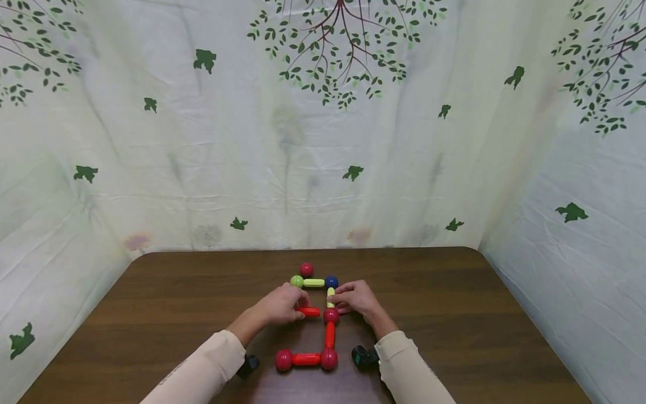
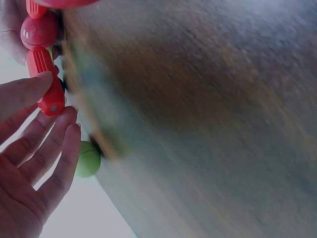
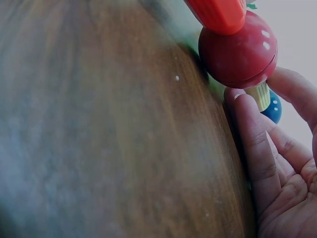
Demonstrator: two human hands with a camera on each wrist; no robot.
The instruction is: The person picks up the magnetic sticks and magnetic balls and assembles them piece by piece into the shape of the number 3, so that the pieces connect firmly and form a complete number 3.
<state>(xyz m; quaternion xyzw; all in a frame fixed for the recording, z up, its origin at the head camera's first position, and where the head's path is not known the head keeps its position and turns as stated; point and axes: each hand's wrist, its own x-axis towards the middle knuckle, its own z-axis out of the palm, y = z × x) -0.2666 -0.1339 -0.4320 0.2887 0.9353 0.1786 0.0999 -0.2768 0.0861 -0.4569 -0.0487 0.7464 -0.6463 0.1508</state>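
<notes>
My left hand pinches a short red rod between thumb and fingers; the rod's free end points at a dark red ball. In the left wrist view, the held rod shows grooves and a small round spot on its end. From the other side, my right hand grips a yellow-green rod just behind that ball, thumb and fingers on either side. This rod joins the ball to a blue ball. A second yellow-green rod links blue to a green ball.
Nearer me, a red rod runs to a corner ball, then another red rod reaches an end ball. One red ball lies behind the chain. The brown table meets a printed curtain.
</notes>
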